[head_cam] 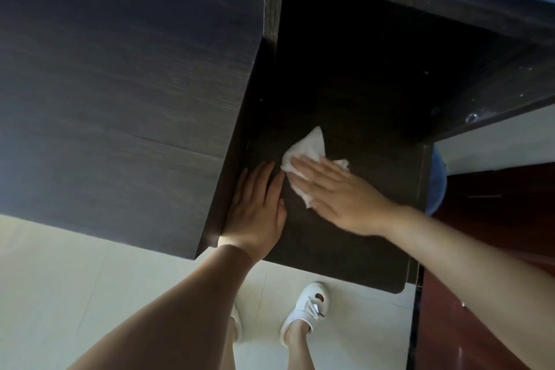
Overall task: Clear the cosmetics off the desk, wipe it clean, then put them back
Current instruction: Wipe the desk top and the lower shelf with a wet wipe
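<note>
Left hand (256, 207) flat, fingers straight, resting on dark wooden desk (345, 249); at its 2 o'clock, right hand (339, 192) flat, pressing crumpled white cloth (306, 150).

No readable text, label, brand, number or sign anywhere in view.
</note>
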Demonstrator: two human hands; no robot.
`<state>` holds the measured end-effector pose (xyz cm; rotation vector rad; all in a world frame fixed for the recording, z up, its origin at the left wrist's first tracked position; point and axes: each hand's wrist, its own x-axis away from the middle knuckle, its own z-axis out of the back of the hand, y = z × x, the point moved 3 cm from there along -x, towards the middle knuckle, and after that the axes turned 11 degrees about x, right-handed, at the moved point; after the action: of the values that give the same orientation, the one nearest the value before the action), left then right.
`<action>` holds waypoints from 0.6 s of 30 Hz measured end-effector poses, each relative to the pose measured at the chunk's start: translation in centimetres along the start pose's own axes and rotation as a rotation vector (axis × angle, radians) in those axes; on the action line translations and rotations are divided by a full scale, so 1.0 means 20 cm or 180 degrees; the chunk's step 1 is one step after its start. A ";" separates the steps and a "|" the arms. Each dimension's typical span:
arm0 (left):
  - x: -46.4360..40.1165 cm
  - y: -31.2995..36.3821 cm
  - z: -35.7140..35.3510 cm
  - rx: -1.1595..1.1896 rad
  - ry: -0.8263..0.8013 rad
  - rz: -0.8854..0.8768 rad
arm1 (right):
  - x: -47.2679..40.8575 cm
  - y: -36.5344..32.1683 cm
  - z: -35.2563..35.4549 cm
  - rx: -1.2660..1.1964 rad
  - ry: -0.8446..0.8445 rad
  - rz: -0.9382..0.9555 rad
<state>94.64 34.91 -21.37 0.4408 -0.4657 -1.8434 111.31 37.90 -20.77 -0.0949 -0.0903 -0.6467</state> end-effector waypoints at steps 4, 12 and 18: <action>0.00 0.00 0.01 -0.0003 -0.0014 0.0009 | -0.01 0.51 0.01 -0.0003 0.0258 -0.1796; 0.00 0.00 0.01 0.0013 -0.0086 0.0073 | 0.09 -0.29 -0.05 -0.0190 0.0135 -0.1365; 0.25 0.01 0.05 0.0560 0.0092 0.0305 | -0.23 -0.04 0.10 -0.0407 -0.0056 -0.1026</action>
<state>92.76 30.15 -20.67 0.5539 -0.6217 -1.7085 107.08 40.35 -19.33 -0.2121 -0.0819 -0.9737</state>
